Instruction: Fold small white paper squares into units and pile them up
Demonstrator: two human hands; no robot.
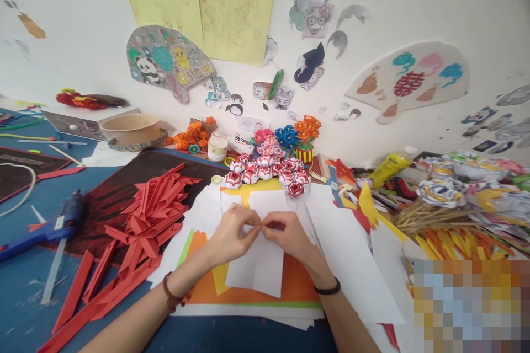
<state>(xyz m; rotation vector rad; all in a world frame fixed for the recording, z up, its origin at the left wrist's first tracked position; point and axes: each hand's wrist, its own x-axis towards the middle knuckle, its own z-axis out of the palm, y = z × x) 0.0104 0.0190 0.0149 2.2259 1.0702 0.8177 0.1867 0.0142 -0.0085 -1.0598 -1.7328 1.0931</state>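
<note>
At the far side, a striped pot (305, 154) holds orange flowers (309, 128). Left hand (235, 233) and right hand (289, 234) meet, fingertips pinched, over white paper (268, 273); anything gripped cannot be told.

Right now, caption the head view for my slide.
Left hand and right hand meet over creased white paper, red strips to the left, flowers behind.

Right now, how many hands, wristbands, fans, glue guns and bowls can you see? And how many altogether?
Hands: 2
Wristbands: 2
Fans: 2
Glue guns: 1
Bowls: 1
Total: 8
</note>
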